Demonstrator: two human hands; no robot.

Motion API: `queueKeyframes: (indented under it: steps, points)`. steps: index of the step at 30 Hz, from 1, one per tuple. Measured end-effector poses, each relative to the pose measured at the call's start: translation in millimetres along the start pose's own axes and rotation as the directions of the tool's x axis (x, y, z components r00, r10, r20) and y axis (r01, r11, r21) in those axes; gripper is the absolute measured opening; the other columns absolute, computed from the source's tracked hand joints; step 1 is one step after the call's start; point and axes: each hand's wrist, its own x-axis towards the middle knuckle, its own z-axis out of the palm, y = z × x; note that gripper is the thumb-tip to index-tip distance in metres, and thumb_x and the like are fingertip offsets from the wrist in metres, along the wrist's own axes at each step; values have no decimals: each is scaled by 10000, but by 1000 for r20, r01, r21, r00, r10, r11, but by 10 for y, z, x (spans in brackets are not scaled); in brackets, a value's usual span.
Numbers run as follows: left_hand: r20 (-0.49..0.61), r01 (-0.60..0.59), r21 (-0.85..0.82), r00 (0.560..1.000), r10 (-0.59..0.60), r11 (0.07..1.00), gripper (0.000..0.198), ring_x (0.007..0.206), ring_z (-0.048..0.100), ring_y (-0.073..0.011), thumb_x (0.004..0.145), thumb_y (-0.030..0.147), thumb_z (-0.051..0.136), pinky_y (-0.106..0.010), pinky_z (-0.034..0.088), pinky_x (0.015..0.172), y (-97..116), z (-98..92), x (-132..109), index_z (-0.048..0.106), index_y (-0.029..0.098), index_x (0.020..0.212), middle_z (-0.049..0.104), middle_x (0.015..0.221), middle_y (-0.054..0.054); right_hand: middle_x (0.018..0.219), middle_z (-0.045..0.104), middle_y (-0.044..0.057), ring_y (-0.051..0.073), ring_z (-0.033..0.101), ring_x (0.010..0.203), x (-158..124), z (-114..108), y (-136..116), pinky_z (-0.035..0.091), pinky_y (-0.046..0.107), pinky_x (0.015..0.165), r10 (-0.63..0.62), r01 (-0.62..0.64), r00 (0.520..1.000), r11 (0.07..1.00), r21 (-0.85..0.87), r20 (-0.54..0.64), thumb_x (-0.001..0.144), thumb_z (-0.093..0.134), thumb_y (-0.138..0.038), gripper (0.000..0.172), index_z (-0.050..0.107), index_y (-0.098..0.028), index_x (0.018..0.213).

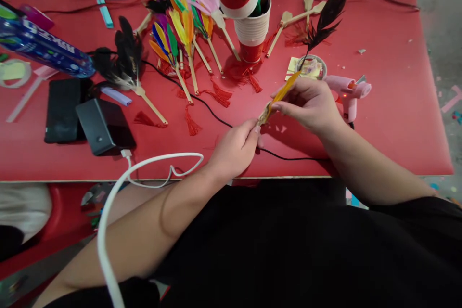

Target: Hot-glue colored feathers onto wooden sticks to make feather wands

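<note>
My left hand (238, 147) is closed on a small wooden piece (264, 114) above the front part of the red table. My right hand (310, 106) pinches a yellow feather (286, 90), its lower end touching the wooden piece. A long black feather (327, 14) rises behind my right hand; where its stem ends is hidden. Just right of my right hand lies a pink glue gun (348, 87) with a small orange light. Behind that hand, a round container (317, 65) holds yellowish scraps.
Several feathered sticks with red tassels (184, 29) lie at the back of the red table (393, 120). Stacked paper cups (252, 29) stand behind my hands. A power bank (104, 125) with a white cable (104, 231), a black case (63, 110) and a blue bottle (46, 45) are at left.
</note>
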Motion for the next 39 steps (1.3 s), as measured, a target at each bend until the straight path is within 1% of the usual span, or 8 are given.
queueKeyframes:
  steps: [4, 9, 13, 16, 23, 33, 37, 39]
  points:
    - [-19, -16, 9, 1000, 16, 1000, 296, 865, 771, -266, 1216, 365, 570, -406, 598, 894, -9, 44, -18, 811, 270, 1072, 811, 879, -40, 865, 780, 31, 168, 714, 750, -11, 7, 69, 609, 296, 646, -12, 12, 1000, 1000, -13, -13, 854, 1133, -601, 509, 844, -204, 988]
    - [-18, -30, 52, 999, 31, 998, 331, 1139, 875, -304, 1241, 421, 573, -419, 645, 994, -18, 71, -34, 848, 242, 1196, 935, 1183, -99, 863, 761, 26, 159, 675, 715, -2, 10, 127, 576, 306, 633, -84, 84, 996, 995, -47, 5, 906, 1092, -645, 505, 856, -208, 998]
    - [-15, -22, 118, 1000, 24, 993, 361, 1150, 894, -290, 1262, 412, 548, -403, 666, 996, -5, 71, -39, 860, 234, 1229, 955, 1236, -99, 837, 754, 24, 165, 633, 685, 0, 18, 143, 559, 325, 602, -142, 142, 990, 986, -89, 4, 929, 1086, -558, 408, 882, -215, 1012]
    - [-37, -20, 134, 999, 25, 991, 366, 1105, 896, -281, 1263, 412, 551, -398, 663, 988, -2, 78, -41, 869, 243, 1204, 957, 1202, -91, 840, 762, 25, 175, 642, 689, -6, 27, 146, 589, 335, 599, -135, 134, 991, 987, -86, -3, 925, 1087, -532, 374, 879, -233, 1008]
    - [-70, -35, 113, 997, 43, 993, 363, 1054, 877, -292, 1238, 416, 586, -412, 639, 1009, -28, 109, -41, 877, 237, 1116, 923, 1022, -83, 852, 750, 18, 177, 664, 699, -12, 43, 156, 614, 329, 585, -86, 86, 996, 996, -1, -2, 871, 1131, -537, 428, 856, -249, 1026]
    - [-92, -54, 36, 994, 57, 998, 365, 901, 804, -233, 1221, 416, 615, -350, 556, 842, -41, 137, -52, 905, 212, 1133, 907, 993, -70, 833, 737, 9, 171, 683, 689, -11, 42, 91, 616, 321, 592, 6, -10, 999, 993, 115, 35, 816, 1169, -558, 501, 824, -250, 1010]
    - [-88, -22, -22, 996, 20, 1000, 388, 717, 629, -188, 1211, 420, 612, -330, 455, 711, -57, 163, -48, 911, 198, 1102, 682, 723, 4, 812, 710, -4, 167, 651, 678, -25, 54, 76, 595, 322, 589, 23, -28, 999, 992, 122, 46, 824, 1158, -580, 512, 808, -258, 1015]
    - [-78, -10, -60, 997, 6, 998, 388, 696, 584, -181, 1213, 422, 611, -328, 444, 704, -74, 177, -45, 905, 203, 1085, 592, 687, 24, 806, 698, -8, 154, 616, 659, -25, 63, 85, 568, 316, 570, 15, -20, 999, 991, 133, 40, 811, 1165, -580, 527, 800, -258, 1014]
